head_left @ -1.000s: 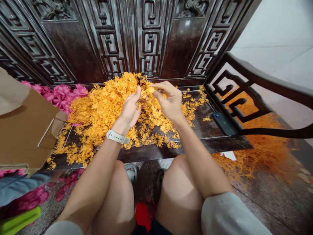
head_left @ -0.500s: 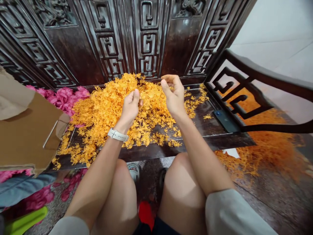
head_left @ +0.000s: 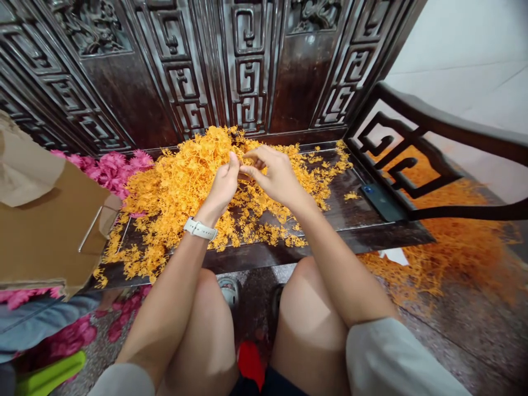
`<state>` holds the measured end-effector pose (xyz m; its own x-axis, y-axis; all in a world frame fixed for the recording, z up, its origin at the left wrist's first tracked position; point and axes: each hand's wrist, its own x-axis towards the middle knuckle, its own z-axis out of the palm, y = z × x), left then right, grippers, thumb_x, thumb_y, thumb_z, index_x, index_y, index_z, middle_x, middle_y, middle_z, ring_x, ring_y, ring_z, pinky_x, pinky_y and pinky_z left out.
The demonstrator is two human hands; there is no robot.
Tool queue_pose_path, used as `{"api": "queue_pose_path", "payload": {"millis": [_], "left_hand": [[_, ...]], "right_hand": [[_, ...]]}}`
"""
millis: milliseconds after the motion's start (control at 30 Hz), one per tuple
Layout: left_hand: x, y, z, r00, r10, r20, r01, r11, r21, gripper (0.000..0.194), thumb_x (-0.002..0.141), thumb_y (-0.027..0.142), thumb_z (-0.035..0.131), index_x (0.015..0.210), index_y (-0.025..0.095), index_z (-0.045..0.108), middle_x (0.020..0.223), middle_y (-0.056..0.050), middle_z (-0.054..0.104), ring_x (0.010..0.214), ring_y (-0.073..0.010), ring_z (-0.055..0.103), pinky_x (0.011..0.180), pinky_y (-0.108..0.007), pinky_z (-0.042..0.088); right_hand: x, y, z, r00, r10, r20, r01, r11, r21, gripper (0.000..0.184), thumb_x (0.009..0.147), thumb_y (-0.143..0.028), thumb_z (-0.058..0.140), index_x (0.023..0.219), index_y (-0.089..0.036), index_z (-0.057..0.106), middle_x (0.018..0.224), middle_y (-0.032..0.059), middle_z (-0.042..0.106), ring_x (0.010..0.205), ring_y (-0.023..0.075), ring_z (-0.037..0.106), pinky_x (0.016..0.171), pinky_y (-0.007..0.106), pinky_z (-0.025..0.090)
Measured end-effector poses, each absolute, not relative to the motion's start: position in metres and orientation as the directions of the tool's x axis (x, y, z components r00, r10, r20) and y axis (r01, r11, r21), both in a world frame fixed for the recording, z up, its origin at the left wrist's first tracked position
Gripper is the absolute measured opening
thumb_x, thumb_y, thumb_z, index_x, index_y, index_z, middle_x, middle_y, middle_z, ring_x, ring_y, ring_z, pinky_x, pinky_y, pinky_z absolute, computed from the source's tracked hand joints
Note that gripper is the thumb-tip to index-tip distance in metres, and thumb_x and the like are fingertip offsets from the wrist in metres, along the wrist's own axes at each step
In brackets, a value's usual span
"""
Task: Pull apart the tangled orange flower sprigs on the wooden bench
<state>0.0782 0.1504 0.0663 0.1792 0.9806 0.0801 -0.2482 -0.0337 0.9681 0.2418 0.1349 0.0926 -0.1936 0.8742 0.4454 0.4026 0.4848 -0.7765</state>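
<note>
Moved: the left hand (head_left: 223, 184) and right hand (head_left: 276, 176) have closed in from their apart positions and now meet, almost touching, over the middle of the pile.
Fingers: on both hands they are drawn into narrow pinches, the left fingers (head_left: 234, 160) pointing up and the right fingers (head_left: 254, 157) reaching across. Whether they grip a tuft is too fine to tell.
Thing: a loose heap of fine orange sprigs (head_left: 181, 187), tangled and dense, fills the left and centre of the frame, thinning toward the right.
Beneath: the dark wooden counter (head_left: 350, 217) carries the heap, with a carved lattice back panel (head_left: 247, 66) behind it.
Around: a cardboard box flap (head_left: 49, 231) juts in at the left edge beside pink flowers (head_left: 111, 170). A dark phone (head_left: 383, 202) lies at the right, under the armrest (head_left: 429, 124). More orange strands (head_left: 449, 258) lie on the floor at lower right.
Risk: the sprigs look thin and brittle, so a hard pull on a tangle could snap them or drag a clump along.
Risk: loose bits near the front edge could drop to the floor if brushed by a forearm.
Risk: the white watch (head_left: 200, 229) on the left wrist could snag strands.
</note>
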Motion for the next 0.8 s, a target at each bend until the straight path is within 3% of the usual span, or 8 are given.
{"api": "queue_pose_path", "payload": {"millis": [200,400,500,600,700,800], "left_hand": [[0.075,0.15,0.066,0.17,0.977,0.131,-0.212,-0.094,0.973,0.046,0.095,0.057,0.086,0.074,0.021,0.065,0.075,-0.003,0.061,0.078,-0.0169,0.061,0.077,-0.033,0.051],[0.078,0.151,0.07,0.071,0.991,0.114,-0.257,-0.092,0.962,0.047,0.1,0.06,0.078,0.076,0.023,0.062,0.076,-0.004,0.064,0.082,-0.0181,0.066,0.076,-0.034,0.053],[0.081,0.148,0.076,0.102,0.991,0.086,-0.306,-0.051,0.951,0.048,0.101,0.065,0.074,0.081,0.023,0.061,0.077,-0.004,0.064,0.085,-0.0189,0.068,0.077,-0.034,0.055],[0.082,0.144,0.082,0.199,0.98,0.031,-0.357,0.043,0.933,0.054,0.101,0.071,0.07,0.08,0.024,0.056,0.069,-0.001,0.056,0.072,-0.0157,0.062,0.068,-0.031,0.053],[0.079,0.142,0.084,0.263,0.964,-0.027,-0.361,0.125,0.924,0.059,0.102,0.073,0.067,0.075,0.025,0.05,0.059,0.004,0.041,0.055,-0.0119,0.048,0.056,-0.029,0.047],[0.069,0.146,0.082,0.273,0.962,-0.021,-0.373,0.126,0.919,0.06,0.104,0.073,0.065,0.072,0.025,0.048,0.056,0.005,0.032,0.049,-0.0109,0.042,0.053,-0.029,0.046]], "right_hand": [[0.244,0.136,0.094,-0.317,0.856,0.409,0.46,0.515,-0.723,0.005,0.093,-0.022,0.076,0.094,-0.025,0.072,0.099,0.0064,0.065,0.104,0.0274,0.058,0.104,0.044,0.044],[0.24,0.133,0.097,-0.169,0.87,0.463,0.374,0.491,-0.787,0.01,0.094,-0.018,0.071,0.088,-0.025,0.07,0.095,0.0047,0.066,0.099,0.0243,0.059,0.099,0.043,0.045],[0.235,0.133,0.097,-0.127,0.904,0.407,0.221,0.426,-0.877,0.011,0.097,-0.023,0.069,0.087,-0.024,0.067,0.087,0.0031,0.065,0.088,0.021,0.058,0.089,0.04,0.047],[0.229,0.133,0.096,-0.152,0.943,0.296,-0.022,0.296,-0.955,0.017,0.1,-0.036,0.072,0.09,-0.024,0.064,0.081,0.0018,0.063,0.077,0.0177,0.056,0.074,0.035,0.045],[0.225,0.131,0.095,-0.195,0.962,0.192,-0.184,0.157,-0.97,0.034,0.095,-0.05,0.082,0.089,-0.024,0.062,0.079,0.0003,0.059,0.07,0.0136,0.049,0.065,0.031,0.041],[0.224,0.128,0.098,-0.229,0.962,0.146,-0.263,0.083,-0.961,0.039,0.095,-0.053,0.083,0.084,-0.024,0.059,0.075,-0.0018,0.05,0.068,0.0117,0.042,0.063,0.029,0.041]]}}
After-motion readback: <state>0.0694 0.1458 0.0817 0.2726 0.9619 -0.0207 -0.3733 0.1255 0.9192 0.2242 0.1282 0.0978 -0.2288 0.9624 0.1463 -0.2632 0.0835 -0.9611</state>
